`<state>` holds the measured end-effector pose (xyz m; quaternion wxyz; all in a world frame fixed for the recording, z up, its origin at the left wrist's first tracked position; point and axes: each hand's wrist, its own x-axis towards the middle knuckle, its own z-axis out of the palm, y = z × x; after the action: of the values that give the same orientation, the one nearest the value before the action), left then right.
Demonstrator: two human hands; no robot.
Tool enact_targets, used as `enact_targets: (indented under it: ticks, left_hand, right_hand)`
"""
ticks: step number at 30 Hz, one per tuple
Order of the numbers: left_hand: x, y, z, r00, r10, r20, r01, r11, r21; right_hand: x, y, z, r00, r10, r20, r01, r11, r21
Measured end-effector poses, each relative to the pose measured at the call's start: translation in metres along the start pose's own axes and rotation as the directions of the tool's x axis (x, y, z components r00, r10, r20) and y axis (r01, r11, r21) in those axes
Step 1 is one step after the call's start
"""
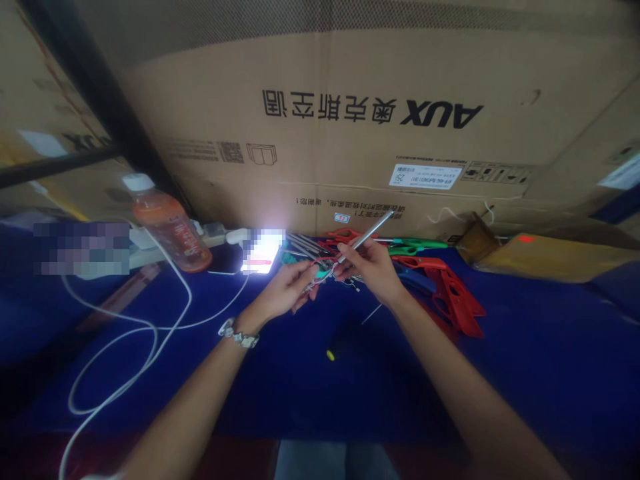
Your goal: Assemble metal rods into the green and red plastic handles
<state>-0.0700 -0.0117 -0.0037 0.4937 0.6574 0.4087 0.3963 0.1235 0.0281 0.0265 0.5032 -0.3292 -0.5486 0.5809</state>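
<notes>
My left hand (285,288) is closed over a small green piece (323,273) with thin red and white wires around it; its exact kind is hard to make out. Between the thumb and fingers of my right hand (376,270) is a slim silver metal tube (369,235), tilted up to the right. Its lower end comes close to the green piece and wires; whether they touch I cannot tell. Below my hands lies a screwdriver with a thin shaft (371,314) and a dark, yellow-ended handle (331,355). Behind them are several metal tubes (306,244).
Red plastic pieces (457,293) and a green plastic piece (425,245) lie right of my hands. At left are a lit phone (264,252), a drink bottle (173,227) and a looped white cable (153,347) on the blue tabletop (280,393). A large cardboard box (320,147) stands behind.
</notes>
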Motion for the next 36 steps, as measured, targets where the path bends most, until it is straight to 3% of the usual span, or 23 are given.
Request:
enact_targets:
  ticks: [12, 20, 36]
  left_hand:
    - [-0.001, 0.001, -0.005, 1.000, -0.020, 0.014, 0.021, 1.000, -0.005]
    - [-0.001, -0.006, -0.008, 0.999, -0.041, 0.024, 0.041, 0.999, 0.005]
    - [-0.001, -0.004, -0.002, 0.999, -0.027, 0.019, 0.027, 1.000, 0.017]
  right_hand:
    - [0.002, 0.003, -0.019, 0.984, -0.018, 0.178, 0.046, 0.987, -0.153]
    - [-0.001, 0.007, -0.011, 0.995, -0.045, 0.084, 0.053, 0.994, -0.096]
    - [-0.007, 0.014, -0.014, 0.994, 0.066, 0.082, -0.071, 0.996, 0.052]
